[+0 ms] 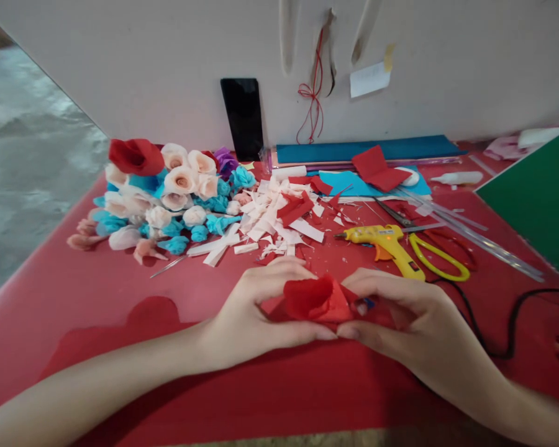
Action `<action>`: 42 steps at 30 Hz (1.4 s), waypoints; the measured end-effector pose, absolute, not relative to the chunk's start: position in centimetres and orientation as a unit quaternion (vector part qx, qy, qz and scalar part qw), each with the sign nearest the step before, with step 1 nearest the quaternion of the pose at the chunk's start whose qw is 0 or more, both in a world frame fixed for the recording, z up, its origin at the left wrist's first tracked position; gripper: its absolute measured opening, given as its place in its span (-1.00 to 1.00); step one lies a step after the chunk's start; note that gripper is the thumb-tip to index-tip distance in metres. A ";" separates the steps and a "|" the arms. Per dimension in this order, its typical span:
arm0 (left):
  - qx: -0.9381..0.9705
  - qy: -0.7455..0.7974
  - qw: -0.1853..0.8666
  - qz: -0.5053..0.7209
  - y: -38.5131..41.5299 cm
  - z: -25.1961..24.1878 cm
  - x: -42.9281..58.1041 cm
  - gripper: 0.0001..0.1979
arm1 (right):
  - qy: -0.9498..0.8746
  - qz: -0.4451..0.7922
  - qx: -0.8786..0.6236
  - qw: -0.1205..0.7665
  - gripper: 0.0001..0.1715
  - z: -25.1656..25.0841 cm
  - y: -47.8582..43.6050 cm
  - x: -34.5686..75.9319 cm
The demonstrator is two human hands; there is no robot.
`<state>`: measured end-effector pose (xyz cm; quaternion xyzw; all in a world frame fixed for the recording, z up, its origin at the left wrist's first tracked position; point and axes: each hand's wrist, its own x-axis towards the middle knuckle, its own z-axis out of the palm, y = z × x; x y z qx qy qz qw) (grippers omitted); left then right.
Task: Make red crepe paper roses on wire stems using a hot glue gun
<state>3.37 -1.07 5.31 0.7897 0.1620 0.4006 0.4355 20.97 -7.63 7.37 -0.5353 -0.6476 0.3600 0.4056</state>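
Note:
A red crepe paper flower (317, 299) is held between both hands, just above the red table near its front. My left hand (261, 304) curls round its left side, thumb along the lower edge and fingers behind. From the right, my right hand (400, 310) pinches the flower's edge, its thumb tip meeting my left thumb. A small blue spot shows by the right fingers, too little to name. Beyond my right hand lie a yellow hot glue gun (386, 243) and yellow-handled scissors (440, 259).
Paper flowers (177, 192) pile up at the left, beside white and red paper scraps (274, 214). A black phone (243, 118) leans on the back wall. Clear glue sticks (484, 239) and a black cord (512, 329) lie right, near a green board (535, 198).

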 end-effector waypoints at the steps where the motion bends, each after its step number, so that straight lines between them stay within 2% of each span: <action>1: 0.787 0.166 0.441 0.398 -1.1 5.3 3.4 -0.83 | -0.647 0.359 -0.535 0.407 -0.87 7.3 -7.6 21.0; 8: 0.775 0.128 0.478 0.394 -0.9 5.2 3.3 -0.91 | -0.656 0.387 -0.503 0.408 -0.79 7.4 -7.7 21.2; 18: 0.762 0.105 0.518 0.374 -0.8 4.9 3.2 -0.86 | -0.654 0.424 -0.494 0.385 -0.81 7.5 -7.3 21.0; 24: 0.781 0.112 0.498 0.360 -0.8 5.5 3.3 -0.83 | -0.658 0.435 -0.505 0.350 -0.86 7.9 -7.5 21.2; 29: 0.808 0.134 0.467 0.335 -0.7 6.1 3.3 -0.79 | -0.695 0.385 -0.511 0.328 -0.91 8.2 -7.5 21.6; 33: 0.811 0.151 0.480 0.299 -0.7 6.2 3.2 -0.72 | -0.738 0.275 -0.513 0.341 -0.90 7.9 -7.5 21.9; 36: 0.806 0.173 0.491 0.284 -0.8 6.1 3.0 -0.77 | -0.782 0.196 -0.493 0.326 -0.92 7.6 -7.6 22.2; 42: 0.805 0.276 0.487 0.196 -1.2 6.1 3.1 -0.85 | -0.822 0.150 -0.492 0.244 -0.84 6.9 -7.9 22.6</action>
